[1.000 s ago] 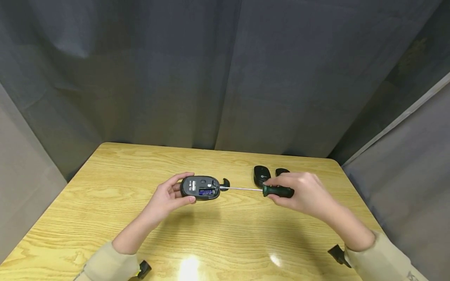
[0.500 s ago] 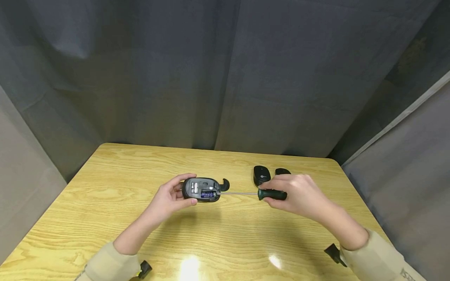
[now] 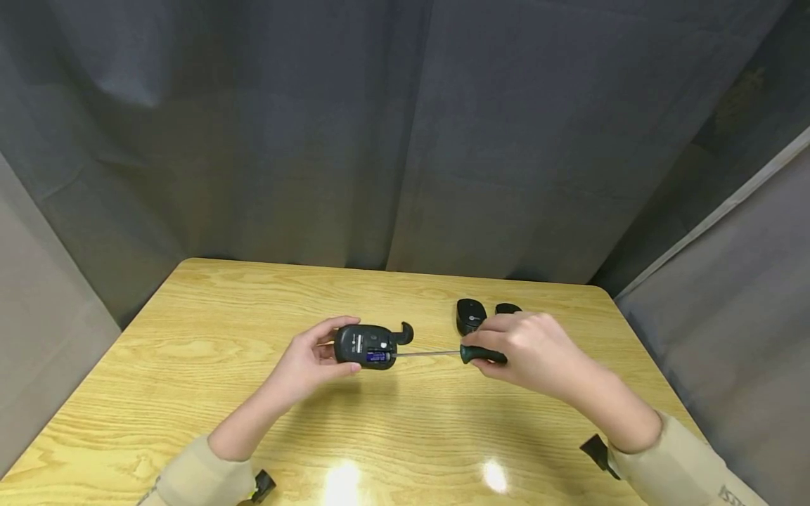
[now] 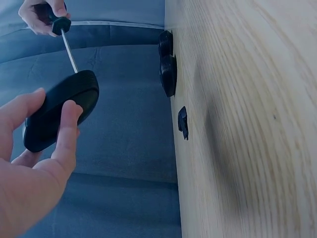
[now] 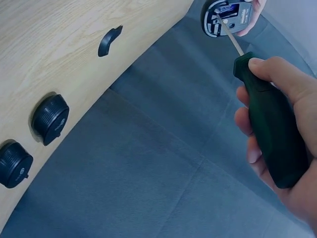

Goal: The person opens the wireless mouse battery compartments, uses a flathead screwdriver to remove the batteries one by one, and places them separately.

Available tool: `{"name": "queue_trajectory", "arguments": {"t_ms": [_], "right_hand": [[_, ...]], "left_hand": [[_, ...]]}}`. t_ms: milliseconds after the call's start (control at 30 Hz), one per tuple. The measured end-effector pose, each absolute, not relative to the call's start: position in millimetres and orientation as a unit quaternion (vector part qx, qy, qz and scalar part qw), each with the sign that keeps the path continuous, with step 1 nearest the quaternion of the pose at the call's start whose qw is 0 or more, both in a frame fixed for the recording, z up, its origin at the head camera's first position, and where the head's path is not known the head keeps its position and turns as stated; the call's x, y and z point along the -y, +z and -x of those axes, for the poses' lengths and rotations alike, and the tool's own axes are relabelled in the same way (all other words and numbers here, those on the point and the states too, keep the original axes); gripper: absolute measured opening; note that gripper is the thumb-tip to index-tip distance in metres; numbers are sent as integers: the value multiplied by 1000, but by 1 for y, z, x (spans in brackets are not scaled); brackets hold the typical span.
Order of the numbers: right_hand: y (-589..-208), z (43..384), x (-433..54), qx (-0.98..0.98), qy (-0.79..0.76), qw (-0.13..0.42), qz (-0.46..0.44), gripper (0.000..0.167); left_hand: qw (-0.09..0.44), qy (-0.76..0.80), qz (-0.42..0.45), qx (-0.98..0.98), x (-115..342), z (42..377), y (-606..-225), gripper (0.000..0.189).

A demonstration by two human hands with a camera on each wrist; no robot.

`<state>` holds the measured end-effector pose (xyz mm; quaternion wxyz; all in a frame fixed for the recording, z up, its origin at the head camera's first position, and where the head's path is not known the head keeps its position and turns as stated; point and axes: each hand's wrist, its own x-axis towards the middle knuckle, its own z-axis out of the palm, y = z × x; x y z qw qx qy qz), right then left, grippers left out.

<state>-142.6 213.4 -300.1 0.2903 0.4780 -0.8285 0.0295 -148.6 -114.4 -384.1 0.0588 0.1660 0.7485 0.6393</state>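
Observation:
My left hand grips a black computer mouse by its edges, underside toward me, above the table. Its battery bay is uncovered, and a blue battery lies inside. My right hand holds a screwdriver by its dark green handle. The metal shaft points left, and its tip is at the end of the battery bay; whether it touches the battery I cannot tell. On the table behind the mouse lies a small curved black cover. In the left wrist view the mouse shows its top and side between thumb and fingers.
Two more black mice stand at the back right of the wooden table: one mouse just behind the right hand, the other mouse partly hidden by that hand in the head view. Grey curtains hang behind the table.
The mouse in my left hand has shifted slightly right and toward me, and its underside has tilted. My right hand has moved left with the screwdriver, whose handle end now sits lower.

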Motion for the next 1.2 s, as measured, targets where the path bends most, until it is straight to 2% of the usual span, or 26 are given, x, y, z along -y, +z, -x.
{"name": "queue_trajectory", "arguments": {"t_ms": [400, 667, 900, 1200], "right_hand": [[-300, 140, -202, 824, -5, 276, -495, 22], [-306, 142, -198, 817, -13, 292, -497, 21], [-314, 154, -212, 823, 41, 279, -493, 24], [-330, 174, -234, 830, 151, 231, -485, 30]], "left_hand": [[57, 616, -151, -771, 108, 146, -382, 63], [45, 606, -152, -780, 104, 146, -384, 62], [45, 627, -138, -765, 109, 147, -387, 64], [78, 706, -140, -689, 115, 152, -390, 69]]}}
